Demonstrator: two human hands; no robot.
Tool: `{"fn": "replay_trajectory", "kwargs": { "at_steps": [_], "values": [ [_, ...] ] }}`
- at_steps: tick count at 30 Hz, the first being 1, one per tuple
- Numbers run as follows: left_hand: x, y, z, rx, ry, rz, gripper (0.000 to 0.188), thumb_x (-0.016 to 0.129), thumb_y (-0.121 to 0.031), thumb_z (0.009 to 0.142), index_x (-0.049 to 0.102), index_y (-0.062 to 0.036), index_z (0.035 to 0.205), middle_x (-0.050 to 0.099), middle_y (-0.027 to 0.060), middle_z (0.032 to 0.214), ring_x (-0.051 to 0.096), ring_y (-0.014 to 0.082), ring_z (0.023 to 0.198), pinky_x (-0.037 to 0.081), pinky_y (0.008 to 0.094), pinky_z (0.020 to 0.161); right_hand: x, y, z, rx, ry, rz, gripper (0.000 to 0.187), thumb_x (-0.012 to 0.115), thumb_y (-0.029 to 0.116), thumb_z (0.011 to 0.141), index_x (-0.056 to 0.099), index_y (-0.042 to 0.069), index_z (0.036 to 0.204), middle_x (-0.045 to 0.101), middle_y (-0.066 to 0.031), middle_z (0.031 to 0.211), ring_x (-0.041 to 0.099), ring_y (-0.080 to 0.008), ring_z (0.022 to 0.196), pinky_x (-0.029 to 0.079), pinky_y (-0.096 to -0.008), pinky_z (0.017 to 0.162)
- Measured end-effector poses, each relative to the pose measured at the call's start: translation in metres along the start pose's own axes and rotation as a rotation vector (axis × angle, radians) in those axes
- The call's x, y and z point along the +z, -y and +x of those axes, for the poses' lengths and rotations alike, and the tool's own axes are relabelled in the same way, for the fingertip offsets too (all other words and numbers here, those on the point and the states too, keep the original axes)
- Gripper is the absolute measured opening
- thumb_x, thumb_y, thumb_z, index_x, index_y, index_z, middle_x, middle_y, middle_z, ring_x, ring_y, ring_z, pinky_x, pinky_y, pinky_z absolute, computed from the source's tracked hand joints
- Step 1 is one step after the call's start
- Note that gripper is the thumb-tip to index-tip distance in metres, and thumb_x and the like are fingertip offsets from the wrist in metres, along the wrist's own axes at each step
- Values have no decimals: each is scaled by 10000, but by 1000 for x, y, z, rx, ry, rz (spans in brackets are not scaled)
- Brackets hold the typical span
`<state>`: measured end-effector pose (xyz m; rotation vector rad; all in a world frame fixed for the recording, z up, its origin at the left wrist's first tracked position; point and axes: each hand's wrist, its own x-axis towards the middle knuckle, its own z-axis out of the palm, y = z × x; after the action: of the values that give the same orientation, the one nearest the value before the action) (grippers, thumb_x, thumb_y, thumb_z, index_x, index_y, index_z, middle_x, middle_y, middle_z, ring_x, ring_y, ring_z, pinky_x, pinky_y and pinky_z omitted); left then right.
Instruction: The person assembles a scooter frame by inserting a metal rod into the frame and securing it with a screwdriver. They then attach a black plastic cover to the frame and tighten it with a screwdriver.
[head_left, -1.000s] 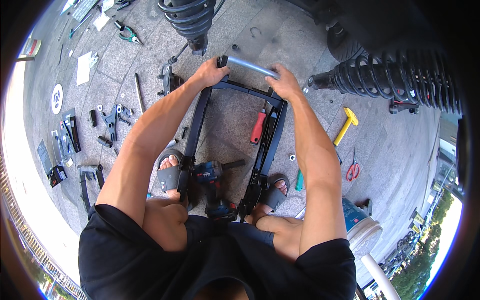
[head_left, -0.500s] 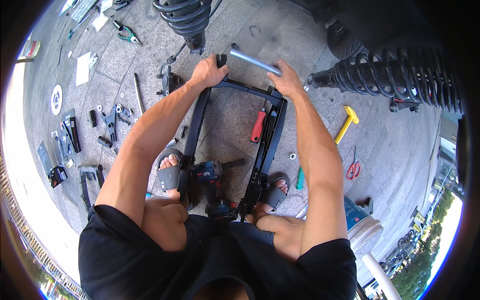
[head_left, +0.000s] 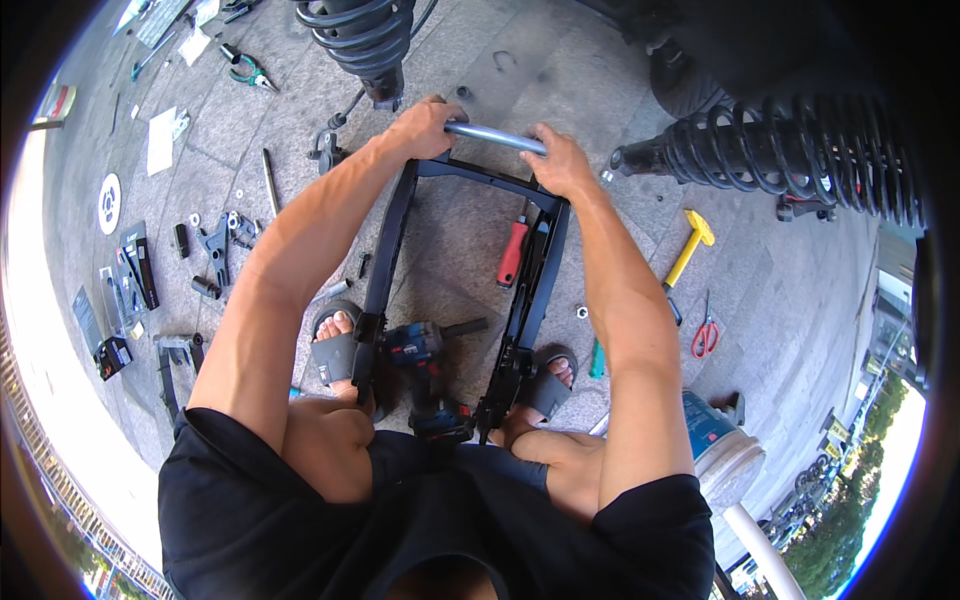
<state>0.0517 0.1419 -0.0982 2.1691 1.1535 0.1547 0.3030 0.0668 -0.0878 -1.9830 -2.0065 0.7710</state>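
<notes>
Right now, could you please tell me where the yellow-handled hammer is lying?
In the head view, the yellow-handled hammer lies on the paving right of the right forearm, beside the red-handled scissors.

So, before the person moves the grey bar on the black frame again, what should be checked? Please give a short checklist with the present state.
1. Left hand grips the grey bar: ok.
2. Right hand grips the bar's other end: ok.
3. Black frame pinned under both sandalled feet: ok.
4. Cordless driver lying inside the frame, in the way: not ok.
5. Red-handled tool lying against the frame's side rail: not ok.
6. Bar fastened to frame: cannot tell.
</notes>
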Motion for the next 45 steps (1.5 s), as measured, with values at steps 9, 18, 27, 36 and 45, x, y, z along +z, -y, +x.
{"fn": "replay_trajectory", "kwargs": {
  "at_steps": [9, 18, 27, 36, 45],
  "values": [
    [1, 0, 10, -19, 60, 118, 319, 583, -121, 787, 648, -88, 1097, 616, 209, 1110, 609, 382, 1038, 499, 437, 886, -16, 5, -7, 21, 89, 24, 322, 692, 196, 814, 641, 91, 1114, 680, -177, 1009, 639, -351, 972, 493, -400, 859],
    [3, -1, 5, -56, 26, 91, 348, 582, -106, 794, 603, -60, 1138, 607, 212, 1109, 591, 383, 1060, 489, 441, 902, -20, -15, -14, 34, 41, 94, 375, 710, 214, 777, 660, 39, 1104, 660, -172, 1092, 622, -317, 1053, 468, -369, 924],
    [3, -10, 0, -128, 22, 81, 352, 581, -133, 822, 592, -89, 1171, 577, 226, 1160, 607, 391, 1053, 504, 444, 893, -19, -14, -15, 122, 53, 119, 380, 713, 223, 790, 656, 31, 1114, 668, -178, 1088, 626, -317, 1056, 467, -371, 929],
    [4, -22, -2, -139, -11, 81, 354, 576, -122, 806, 611, -94, 1158, 594, 234, 1140, 614, 392, 1041, 504, 442, 890, -23, -13, -20, 194, 77, 146, 357, 690, 212, 815, 634, 30, 1118, 672, -197, 1072, 636, -329, 1032, 476, -384, 904],
    [-1, -23, -2, -161, 15, 47, 382, 582, -103, 778, 616, -99, 1158, 634, 208, 1096, 617, 375, 1036, 502, 434, 883, -19, -16, -21, 216, 55, 187, 367, 675, 200, 825, 607, 29, 1143, 664, -201, 1088, 628, -340, 1047, 470, -387, 912]
  ]
}}
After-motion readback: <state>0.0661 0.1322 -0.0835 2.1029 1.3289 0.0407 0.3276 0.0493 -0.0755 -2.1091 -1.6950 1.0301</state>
